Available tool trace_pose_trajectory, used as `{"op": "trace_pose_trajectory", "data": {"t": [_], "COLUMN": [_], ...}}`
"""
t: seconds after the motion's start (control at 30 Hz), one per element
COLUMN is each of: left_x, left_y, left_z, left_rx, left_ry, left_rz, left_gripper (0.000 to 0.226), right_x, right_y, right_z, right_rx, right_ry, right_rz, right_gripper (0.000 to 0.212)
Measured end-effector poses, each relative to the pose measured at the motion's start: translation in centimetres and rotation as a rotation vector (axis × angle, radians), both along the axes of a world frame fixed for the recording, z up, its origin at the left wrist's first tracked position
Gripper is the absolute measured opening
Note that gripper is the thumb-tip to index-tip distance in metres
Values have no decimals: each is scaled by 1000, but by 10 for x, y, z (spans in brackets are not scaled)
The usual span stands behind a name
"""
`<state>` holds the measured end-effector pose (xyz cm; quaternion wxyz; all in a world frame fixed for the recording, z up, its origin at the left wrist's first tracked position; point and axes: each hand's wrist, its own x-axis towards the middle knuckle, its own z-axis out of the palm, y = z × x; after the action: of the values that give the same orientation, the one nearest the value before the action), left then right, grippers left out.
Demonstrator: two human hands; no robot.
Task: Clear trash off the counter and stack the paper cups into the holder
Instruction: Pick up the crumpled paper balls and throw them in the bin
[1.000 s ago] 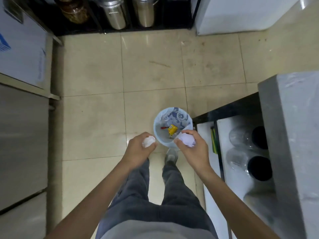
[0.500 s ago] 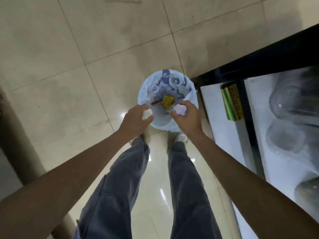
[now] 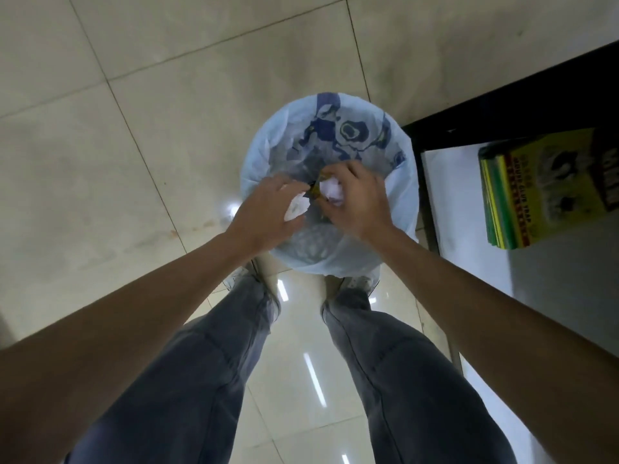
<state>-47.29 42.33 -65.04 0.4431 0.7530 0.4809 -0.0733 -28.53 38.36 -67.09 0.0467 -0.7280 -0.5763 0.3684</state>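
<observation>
Glossy beige floor tiles [image 3: 140, 135] lie below. The left hand [image 3: 264, 216] loosely cups a crumpled white paper wad [image 3: 296, 206]; the right hand [image 3: 358, 199] pinches another white wad [image 3: 331, 193], both above the round blue-lined bin [image 3: 398, 182]. Released off-centre, either could bounce off the rim.

Glossy beige floor tiles [image 3: 167, 95] with thin dark grout lines fill the view from nine o'clock round to twelve, with bright light streaks reflected low at six. At three o'clock a yellow, green and red printed flat packet [image 3: 522, 192] lies on a pale white shelf surface [image 3: 449, 195], framed along its upper edge by a black bar [image 3: 502, 95]. Grey denim trouser legs [image 3: 395, 380] and pale shoes [image 3: 355, 283] occupy six o'clock.
</observation>
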Motion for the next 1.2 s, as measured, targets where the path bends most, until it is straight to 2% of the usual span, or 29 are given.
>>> {"op": "trace_pose_trajectory", "data": {"t": [0.17, 0.43, 0.9, 1.2], "left_x": [-1, -10, -25, -23], "left_y": [-11, -25, -37, -45], "left_z": [3, 54, 228, 356], "left_rx": [72, 125, 246, 331], "left_ry": [-14, 1, -13, -26], "left_rz": [-28, -35, -103, -246], "left_gripper": [67, 73, 69, 62], "right_x": [4, 7, -7, -8], "right_y": [0, -14, -49, -87], "right_z": [1, 62, 238, 362], "right_rx": [50, 141, 209, 279], "right_ry": [-11, 19, 6, -40], "right_rz": [47, -4, -183, -261], "right_gripper": [55, 48, 52, 60]}}
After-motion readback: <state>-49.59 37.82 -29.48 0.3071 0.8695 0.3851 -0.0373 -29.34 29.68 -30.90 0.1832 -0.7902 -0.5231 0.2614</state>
